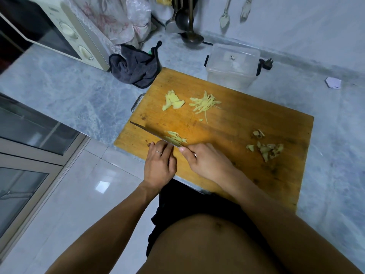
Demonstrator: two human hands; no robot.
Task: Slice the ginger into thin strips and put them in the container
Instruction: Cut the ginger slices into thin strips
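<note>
Your right hand grips the knife; left hand fingers curl, pinning thin ginger slices near-left on the board. They look light, slippery: hold flat, fingertips tucked.

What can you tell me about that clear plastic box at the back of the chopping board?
The clear rectangular plastic container stands upright on the grey marbled counter, just beyond the far edge of the wooden chopping board. A translucent lid sits on top, with dark clips at both ends. It looks empty, though the cloudy walls make that uncertain. Neither hand touches it.
</note>
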